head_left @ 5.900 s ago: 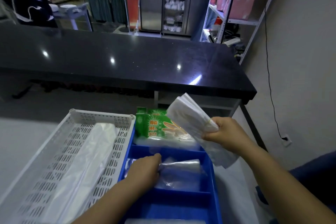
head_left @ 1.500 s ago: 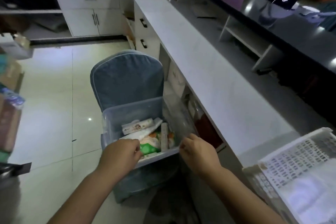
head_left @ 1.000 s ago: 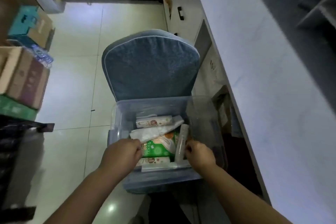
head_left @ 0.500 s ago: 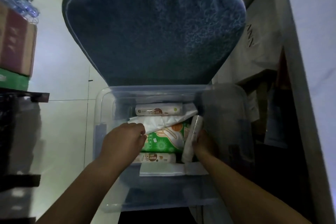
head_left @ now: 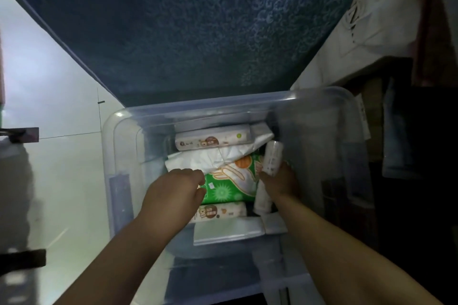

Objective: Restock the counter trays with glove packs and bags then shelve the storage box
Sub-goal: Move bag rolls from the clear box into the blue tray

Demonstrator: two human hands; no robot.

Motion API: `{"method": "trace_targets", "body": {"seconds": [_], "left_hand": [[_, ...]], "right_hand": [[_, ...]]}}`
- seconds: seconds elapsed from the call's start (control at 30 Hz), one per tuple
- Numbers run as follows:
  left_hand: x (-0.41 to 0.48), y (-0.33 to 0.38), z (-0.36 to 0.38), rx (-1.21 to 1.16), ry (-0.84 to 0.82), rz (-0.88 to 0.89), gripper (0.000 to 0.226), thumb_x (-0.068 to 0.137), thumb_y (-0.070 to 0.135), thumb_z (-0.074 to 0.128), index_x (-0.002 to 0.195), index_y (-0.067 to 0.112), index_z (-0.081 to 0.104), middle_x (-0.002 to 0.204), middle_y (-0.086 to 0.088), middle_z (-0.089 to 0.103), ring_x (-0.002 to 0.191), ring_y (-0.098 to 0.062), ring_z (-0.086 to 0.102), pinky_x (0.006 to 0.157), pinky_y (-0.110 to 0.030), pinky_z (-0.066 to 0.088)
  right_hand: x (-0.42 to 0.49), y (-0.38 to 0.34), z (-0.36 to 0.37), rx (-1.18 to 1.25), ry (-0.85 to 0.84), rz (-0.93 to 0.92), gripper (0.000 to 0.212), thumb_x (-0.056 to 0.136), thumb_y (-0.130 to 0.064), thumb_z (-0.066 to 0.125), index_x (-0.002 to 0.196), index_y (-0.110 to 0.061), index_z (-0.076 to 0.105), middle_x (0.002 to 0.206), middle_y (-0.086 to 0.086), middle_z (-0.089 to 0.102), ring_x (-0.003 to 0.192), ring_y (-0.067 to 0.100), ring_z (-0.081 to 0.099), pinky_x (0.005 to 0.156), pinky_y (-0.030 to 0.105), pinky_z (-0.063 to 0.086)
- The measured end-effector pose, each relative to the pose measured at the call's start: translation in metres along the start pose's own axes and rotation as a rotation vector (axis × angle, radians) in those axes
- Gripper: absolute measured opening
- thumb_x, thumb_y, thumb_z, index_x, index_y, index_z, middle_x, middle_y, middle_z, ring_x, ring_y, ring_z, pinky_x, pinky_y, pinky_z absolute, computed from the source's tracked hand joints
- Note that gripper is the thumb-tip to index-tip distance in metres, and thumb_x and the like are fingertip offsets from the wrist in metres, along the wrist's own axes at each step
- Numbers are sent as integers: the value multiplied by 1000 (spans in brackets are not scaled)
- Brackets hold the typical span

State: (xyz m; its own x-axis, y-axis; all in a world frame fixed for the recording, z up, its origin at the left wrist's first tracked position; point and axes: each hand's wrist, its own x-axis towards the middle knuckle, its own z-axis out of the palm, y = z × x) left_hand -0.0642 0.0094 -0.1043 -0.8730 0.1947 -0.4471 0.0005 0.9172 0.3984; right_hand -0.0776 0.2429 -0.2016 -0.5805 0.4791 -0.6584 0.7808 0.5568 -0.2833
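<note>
A clear plastic storage box (head_left: 119, 146) sits on a blue chair seat, and both my hands are inside it. A green glove pack (head_left: 230, 186) lies in the middle, partly under a white bag bundle (head_left: 210, 160). My left hand (head_left: 173, 193) grips the green pack's left edge. On the pack's right edge my right hand (head_left: 280, 181) is closed, beside an upright white roll (head_left: 272, 157). White wipe packs lie at the far end (head_left: 210, 140) and the near end (head_left: 220, 210) of the box.
The blue padded chair back (head_left: 198, 27) rises just behind the box. Pale tiled floor (head_left: 49, 86) lies to the left. Dark under-counter storage with a white bag (head_left: 366, 20) is on the right. A flat white packet (head_left: 228, 230) lies at the box's near end.
My head has dropped closer over the box, which now fills the view. Both hands have reached deeper and closed on the green glove pack's two sides.
</note>
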Motion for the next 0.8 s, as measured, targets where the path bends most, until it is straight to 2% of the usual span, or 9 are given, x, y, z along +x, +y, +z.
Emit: {"method": "trace_targets", "body": {"seconds": [0.17, 0.27, 0.33, 0.4, 0.47, 0.57, 0.67, 0.73, 0.8], "left_hand": [[-5, 2, -12, -40, -42, 13, 21, 89, 33, 50, 105, 30, 65, 100, 5, 65, 96, -18, 56, 70, -31, 44], [-7, 12, -18, -125, -99, 40, 31, 89, 35, 52, 119, 32, 60, 113, 4, 62, 107, -17, 53, 80, -29, 43], [-8, 21, -21, -183, -118, 56, 49, 84, 42, 57, 131, 31, 49, 124, 2, 59, 112, -18, 52, 86, -30, 44], [-8, 27, -25, -246, -145, 13, 63, 78, 53, 59, 134, 30, 41, 126, 2, 58, 109, -17, 54, 85, -32, 46], [-13, 27, -31, -314, -135, -64, 59, 72, 60, 58, 123, 33, 46, 114, 8, 62, 93, -11, 58, 73, -29, 48], [-22, 15, -44, -288, 1, -144, 51, 70, 60, 60, 112, 33, 51, 102, 11, 62, 80, -9, 57, 62, -27, 47], [-31, -7, -61, -194, 178, -163, 52, 68, 52, 70, 113, 30, 56, 99, 6, 64, 77, -10, 57, 56, -23, 46], [-36, -21, -70, -63, 205, -156, 55, 65, 49, 76, 112, 24, 60, 95, 1, 66, 77, -13, 59, 54, -20, 39], [-39, -30, -78, 34, 199, -137, 57, 59, 41, 83, 107, 17, 64, 87, -5, 67, 72, -18, 61, 55, -21, 37]], "right_hand": [[-33, -16, -18, 278, -2, 20, 34, 73, -29, 72, 103, -17, 60, 106, 9, 69, 94, 28, 66, 84, 40, 55], [-68, -36, -32, 537, -39, -35, 20, 77, -16, 71, 93, -13, 60, 88, 6, 68, 72, 11, 64, 60, 16, 54], [-93, -52, -39, 644, -106, -46, 14, 79, -15, 71, 90, -14, 62, 82, -1, 69, 69, 4, 65, 51, 9, 49], [-114, -66, -41, 731, -229, -43, 17, 82, -18, 69, 97, -13, 65, 87, 0, 72, 78, 10, 70, 64, 19, 57], [-126, -77, -39, 771, -355, -33, 22, 83, -23, 67, 103, -14, 65, 93, 3, 74, 86, 16, 71, 76, 30, 58], [-129, -87, -34, 731, -435, -91, 16, 87, -33, 61, 96, -20, 65, 91, 0, 75, 85, 13, 71, 69, 25, 56], [-109, -89, -26, 590, -218, -173, 18, 94, -33, 50, 86, -23, 61, 88, 4, 71, 81, 18, 67, 64, 23, 52], [-87, -88, -17, 354, -83, -321, 13, 95, -26, 49, 94, -20, 61, 94, 10, 68, 85, 23, 66, 76, 33, 56], [-62, -87, -7, 69, -3, -502, 20, 93, -20, 51, 110, -13, 61, 111, 12, 63, 99, 27, 62, 88, 43, 52]]}}
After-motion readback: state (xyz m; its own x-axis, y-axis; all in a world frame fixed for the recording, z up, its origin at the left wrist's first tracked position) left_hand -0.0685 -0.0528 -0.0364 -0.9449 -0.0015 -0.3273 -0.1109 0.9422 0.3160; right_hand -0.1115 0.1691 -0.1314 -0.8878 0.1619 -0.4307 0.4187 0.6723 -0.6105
